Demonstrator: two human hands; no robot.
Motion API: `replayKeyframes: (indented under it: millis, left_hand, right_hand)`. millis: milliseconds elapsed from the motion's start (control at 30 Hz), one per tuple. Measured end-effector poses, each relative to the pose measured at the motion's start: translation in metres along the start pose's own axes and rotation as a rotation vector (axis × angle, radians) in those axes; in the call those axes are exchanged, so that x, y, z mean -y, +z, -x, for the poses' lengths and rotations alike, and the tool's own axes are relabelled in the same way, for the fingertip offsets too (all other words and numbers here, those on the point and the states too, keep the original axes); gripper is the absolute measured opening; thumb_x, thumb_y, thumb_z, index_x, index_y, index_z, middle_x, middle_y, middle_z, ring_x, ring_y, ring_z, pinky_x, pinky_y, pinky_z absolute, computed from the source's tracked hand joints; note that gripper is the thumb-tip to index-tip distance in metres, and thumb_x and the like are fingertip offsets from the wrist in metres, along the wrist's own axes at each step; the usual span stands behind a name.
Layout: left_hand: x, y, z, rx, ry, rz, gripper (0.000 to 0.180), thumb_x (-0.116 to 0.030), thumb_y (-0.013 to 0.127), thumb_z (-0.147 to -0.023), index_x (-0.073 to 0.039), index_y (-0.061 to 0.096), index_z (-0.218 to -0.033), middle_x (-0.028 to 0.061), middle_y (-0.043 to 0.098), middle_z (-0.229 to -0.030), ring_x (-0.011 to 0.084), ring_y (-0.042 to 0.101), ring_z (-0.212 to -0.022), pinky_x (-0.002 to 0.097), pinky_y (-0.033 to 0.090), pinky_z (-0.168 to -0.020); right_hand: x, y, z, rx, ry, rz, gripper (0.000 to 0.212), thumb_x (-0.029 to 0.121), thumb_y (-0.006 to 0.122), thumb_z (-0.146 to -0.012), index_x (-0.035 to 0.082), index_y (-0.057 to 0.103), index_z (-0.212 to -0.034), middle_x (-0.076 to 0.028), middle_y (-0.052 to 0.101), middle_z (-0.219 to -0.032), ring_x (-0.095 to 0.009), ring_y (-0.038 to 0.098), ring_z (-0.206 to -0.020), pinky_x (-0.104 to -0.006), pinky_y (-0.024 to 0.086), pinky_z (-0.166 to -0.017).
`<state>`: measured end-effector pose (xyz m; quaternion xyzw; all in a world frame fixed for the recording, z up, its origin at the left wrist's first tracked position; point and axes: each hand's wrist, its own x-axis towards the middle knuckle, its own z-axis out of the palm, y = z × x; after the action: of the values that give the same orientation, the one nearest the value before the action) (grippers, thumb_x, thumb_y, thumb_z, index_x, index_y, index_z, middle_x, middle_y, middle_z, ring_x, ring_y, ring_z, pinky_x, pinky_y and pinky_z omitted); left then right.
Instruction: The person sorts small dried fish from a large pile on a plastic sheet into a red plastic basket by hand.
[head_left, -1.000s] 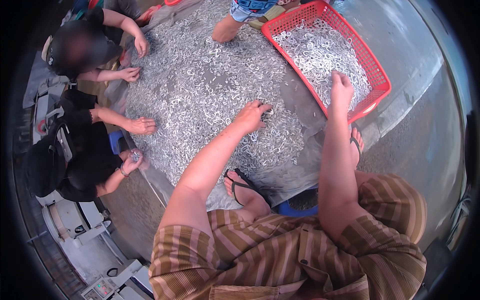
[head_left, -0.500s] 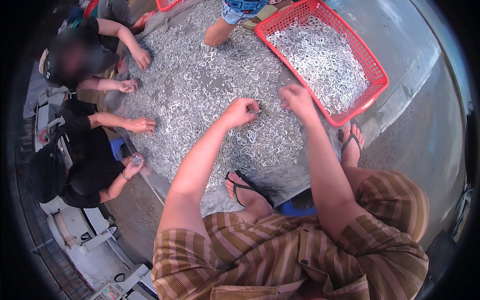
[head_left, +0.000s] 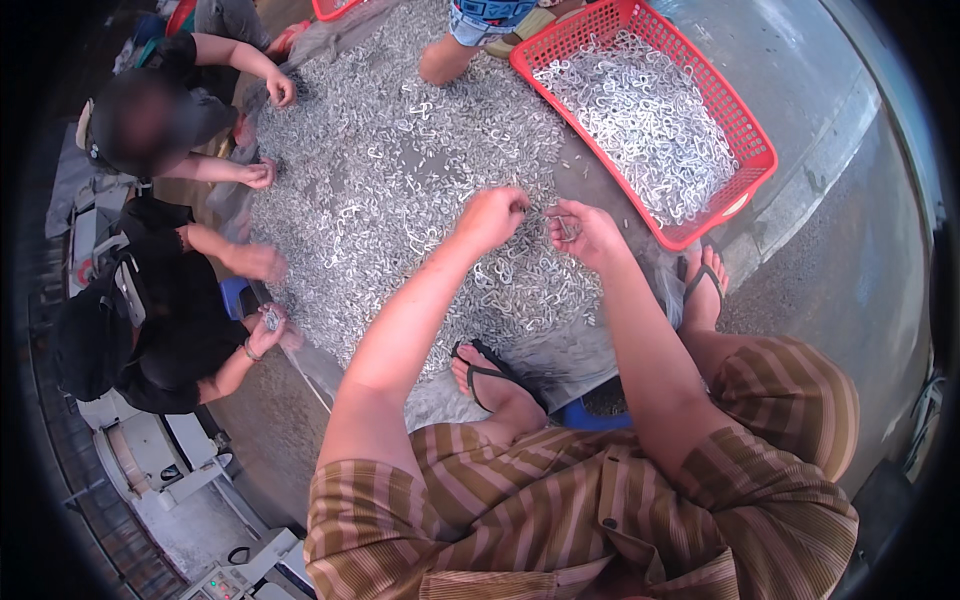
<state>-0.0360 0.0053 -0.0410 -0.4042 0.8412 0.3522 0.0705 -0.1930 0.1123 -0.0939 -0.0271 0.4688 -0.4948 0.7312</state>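
Beside the red basket (head_left: 745,130), both hands' grips (head_left: 535,222) over the metal-piece heap (head_left: 400,190).

Bright even daylight, soft shadows, sharp centre, strong fisheye bending with dark vignette at the rim

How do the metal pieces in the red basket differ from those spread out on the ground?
The pieces in the red basket lie walled in as one compact heap; the pieces on the ground spread wide and loose. The person's left hand and right hand work over the ground pieces, away from the basket. Both are small, silvery and looped.
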Motion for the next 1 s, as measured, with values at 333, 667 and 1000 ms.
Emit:
replayKeyframes:
  millis: [333,667,1000]
  left_hand:
    - [0.031,0.024,0.002,0.091,0.048,-0.018,0.021,-0.009,0.073,-0.066,-0.006,0.066,-0.085,0.01,0.066,-0.08,0.0252,0.064,-0.075,0.0337,0.05,-0.07]
    - [0.032,0.013,-0.002,0.147,-0.053,0.209,0.012,-0.004,0.07,-0.072,-0.001,0.062,-0.079,0.0054,0.063,-0.071,0.0114,0.06,-0.057,0.0267,0.048,-0.053]
    - [0.047,0.016,-0.002,0.169,-0.036,0.186,0.011,0.001,0.066,-0.073,-0.001,0.059,-0.081,0.0044,0.061,-0.07,0.0114,0.061,-0.056,0.0256,0.049,-0.05]
  right_hand:
    - [0.012,0.004,0.011,-0.021,0.029,-0.18,0.045,0.03,0.047,-0.091,-0.01,0.05,-0.112,-0.022,0.056,-0.106,-0.033,0.061,-0.094,-0.0396,0.052,-0.077]
    - [0.008,-0.001,0.011,-0.13,0.025,-0.048,0.027,0.026,0.051,-0.088,-0.001,0.054,-0.089,-0.017,0.058,-0.1,-0.027,0.06,-0.084,-0.0361,0.051,-0.072]
    - [-0.039,-0.02,-0.016,-0.005,-0.324,1.162,0.028,0.021,0.073,-0.067,0.011,0.068,-0.093,-0.011,0.066,-0.086,-0.022,0.063,-0.081,-0.034,0.05,-0.075]
